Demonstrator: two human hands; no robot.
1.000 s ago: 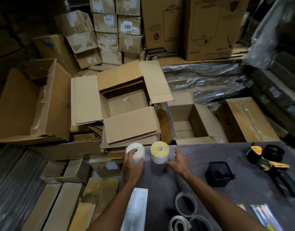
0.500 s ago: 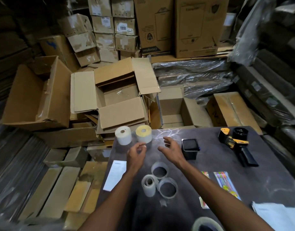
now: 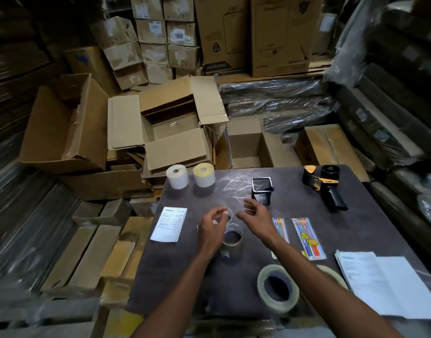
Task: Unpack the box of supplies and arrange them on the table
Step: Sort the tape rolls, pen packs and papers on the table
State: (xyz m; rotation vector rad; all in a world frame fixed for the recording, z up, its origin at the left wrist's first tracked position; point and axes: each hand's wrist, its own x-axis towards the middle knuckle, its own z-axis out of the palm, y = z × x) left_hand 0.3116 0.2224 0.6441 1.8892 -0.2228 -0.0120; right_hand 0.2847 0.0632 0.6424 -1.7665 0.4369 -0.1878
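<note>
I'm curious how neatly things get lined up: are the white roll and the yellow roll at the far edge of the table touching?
Apart. The head view shows a strip of dark table between the white roll and the yellow roll.

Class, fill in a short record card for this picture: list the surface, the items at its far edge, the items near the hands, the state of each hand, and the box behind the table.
surface: dark table
far edge: white label roll beside yellow label roll, both upright; mesh pen holder; tape dispenser
near hands: clear tape roll, printed slip, pen packs
left hand: fingers loosely curled, holding nothing
right hand: open, holding nothing
box: open cardboard box, looks emptied
</note>
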